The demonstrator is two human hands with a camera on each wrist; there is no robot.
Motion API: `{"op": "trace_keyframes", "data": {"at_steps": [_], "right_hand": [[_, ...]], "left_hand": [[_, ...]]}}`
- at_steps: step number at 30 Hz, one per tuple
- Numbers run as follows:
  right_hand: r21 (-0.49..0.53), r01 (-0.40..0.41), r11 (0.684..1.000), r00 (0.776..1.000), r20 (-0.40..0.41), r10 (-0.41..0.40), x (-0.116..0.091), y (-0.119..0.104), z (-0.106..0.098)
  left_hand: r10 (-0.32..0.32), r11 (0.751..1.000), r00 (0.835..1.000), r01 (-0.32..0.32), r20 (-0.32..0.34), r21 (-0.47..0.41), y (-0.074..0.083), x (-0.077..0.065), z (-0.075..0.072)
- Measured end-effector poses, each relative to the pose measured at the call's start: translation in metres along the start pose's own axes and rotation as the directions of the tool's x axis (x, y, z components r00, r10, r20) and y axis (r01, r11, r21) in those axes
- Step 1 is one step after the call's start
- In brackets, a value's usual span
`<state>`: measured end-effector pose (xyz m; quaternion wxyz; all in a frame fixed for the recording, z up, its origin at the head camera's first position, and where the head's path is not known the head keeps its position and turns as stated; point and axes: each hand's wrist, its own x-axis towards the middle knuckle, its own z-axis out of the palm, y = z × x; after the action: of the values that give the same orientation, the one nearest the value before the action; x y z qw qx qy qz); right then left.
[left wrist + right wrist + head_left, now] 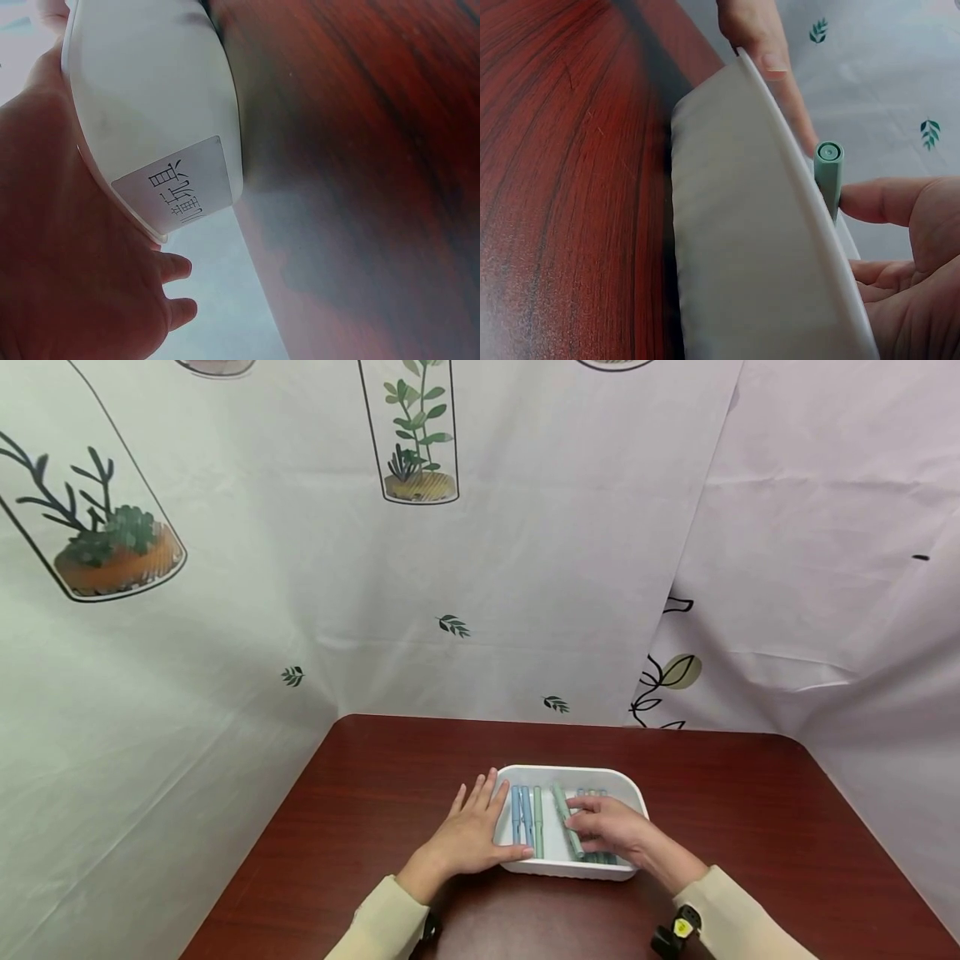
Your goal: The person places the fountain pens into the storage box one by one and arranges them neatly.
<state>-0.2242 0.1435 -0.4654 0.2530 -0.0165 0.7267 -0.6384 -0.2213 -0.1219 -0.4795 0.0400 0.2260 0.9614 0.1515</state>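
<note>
A white plastic basket (555, 867) stands on the table with blue and green pens in it. My left hand (472, 831) rests on its left side, fingers spread and thumb along the front rim. Beside that hand, two blue pens (527, 814) and a green pen (538, 822) lie side by side. Over the right half, my right hand (611, 827) holds another green pen (566, 821), which leans at a slant. In the right wrist view that pen's end (829, 152) shows above the rim. Several more pens (600, 858) are partly hidden under the right hand.
The dark red wooden table (360, 827) extends around the basket. A pale curtain printed with plants (495, 568) hangs behind and at the sides. On the basket's outer wall is a label (180, 186) with printed characters.
</note>
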Motion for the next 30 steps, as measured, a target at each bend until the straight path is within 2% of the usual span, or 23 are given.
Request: {"op": "trace_keyframes", "data": {"at_steps": [15,22,30], "right_hand": [[-0.017,-0.029,0.999,1.000,-0.009,0.029,0.010,0.004,0.007],[-0.040,-0.017,0.999,1.000,-0.020,0.016,0.014,0.005,0.011],[-0.070,-0.042,0.997,0.997,-0.070,0.038,0.018,0.004,0.018]], "left_hand": [[0.005,1.000,1.000,-0.005,0.001,-0.005,0.000,0.000,0.000],[0.016,1.000,1.000,-0.016,-0.011,-0.002,0.000,0.000,0.001],[0.016,1.000,1.000,-0.016,-0.012,-0.009,-0.001,0.000,0.002]]}}
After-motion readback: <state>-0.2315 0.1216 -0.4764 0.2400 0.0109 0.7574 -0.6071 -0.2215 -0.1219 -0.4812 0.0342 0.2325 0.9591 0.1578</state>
